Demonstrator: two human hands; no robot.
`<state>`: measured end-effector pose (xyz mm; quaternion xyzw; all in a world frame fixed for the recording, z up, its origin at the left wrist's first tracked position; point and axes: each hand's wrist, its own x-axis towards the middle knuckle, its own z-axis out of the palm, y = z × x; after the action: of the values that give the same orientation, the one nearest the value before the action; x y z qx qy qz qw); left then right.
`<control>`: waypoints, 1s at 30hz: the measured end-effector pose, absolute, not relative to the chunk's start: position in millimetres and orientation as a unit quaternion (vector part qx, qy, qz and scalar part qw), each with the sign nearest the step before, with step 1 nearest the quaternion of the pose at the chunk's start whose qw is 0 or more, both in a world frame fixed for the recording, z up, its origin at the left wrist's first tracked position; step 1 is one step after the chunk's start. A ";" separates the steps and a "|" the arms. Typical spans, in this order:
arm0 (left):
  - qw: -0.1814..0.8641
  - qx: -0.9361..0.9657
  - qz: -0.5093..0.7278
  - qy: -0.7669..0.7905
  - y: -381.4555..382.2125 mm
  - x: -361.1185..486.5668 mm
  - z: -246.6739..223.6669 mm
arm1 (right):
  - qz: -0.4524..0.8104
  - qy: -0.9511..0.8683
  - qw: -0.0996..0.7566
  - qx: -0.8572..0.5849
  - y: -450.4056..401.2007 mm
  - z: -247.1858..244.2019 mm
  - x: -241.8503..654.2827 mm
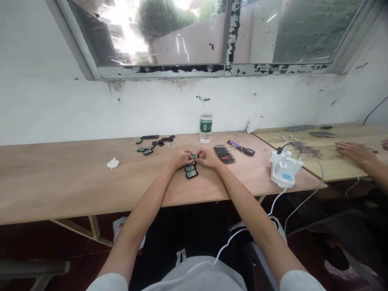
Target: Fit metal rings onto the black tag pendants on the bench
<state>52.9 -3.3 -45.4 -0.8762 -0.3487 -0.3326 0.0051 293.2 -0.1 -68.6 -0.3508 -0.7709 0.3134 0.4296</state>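
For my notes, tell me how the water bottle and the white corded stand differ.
The water bottle is clear with a green label, while the white stand is opaque with a blue patch. The bottle stands narrow by the wall; the stand sits squat nearer the front edge. Cables run from the stand, none from the bottle. Both rest on the wooden table.

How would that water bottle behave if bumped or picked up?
The clear plastic water bottle is tall and narrow, so it would probably tip if pushed high up. It looks to hold water, so it likely feels heavy for its size. Its thin walls would probably dent under a firm squeeze.
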 end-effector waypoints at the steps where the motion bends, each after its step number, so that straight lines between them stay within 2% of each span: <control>1: 0.005 -0.876 -0.332 -0.349 -3.2 52.6 -45.9 | 0.316 -0.770 0.429 -0.352 0.3 -69.1 293.0; 9: 0.004 -0.874 -0.324 -0.363 -2.6 53.4 -45.1 | 0.329 -0.771 0.420 -0.349 -8.0 -61.1 292.4; 17: 0.001 -0.861 -0.335 -0.384 -4.7 52.6 -43.4 | 0.241 -0.758 0.475 -0.376 -2.9 -58.5 288.5; 23: -0.008 -0.821 -0.321 -0.472 -6.1 49.5 -36.8 | 0.205 -0.632 0.578 -0.474 9.2 -48.9 312.5; 26: -0.012 -0.804 -0.310 -0.508 -6.5 46.3 -33.1 | 0.172 -0.621 0.539 -0.543 12.2 -48.8 328.1; 30: -0.025 -0.794 -0.280 -0.539 -5.4 44.4 -32.9 | 0.135 -0.674 0.417 -0.595 11.3 -54.5 334.4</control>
<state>44.4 -5.4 -32.9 -0.7941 -0.5388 -0.2799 -0.0253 334.4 11.3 -54.5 -0.5948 -0.6738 0.1354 0.4169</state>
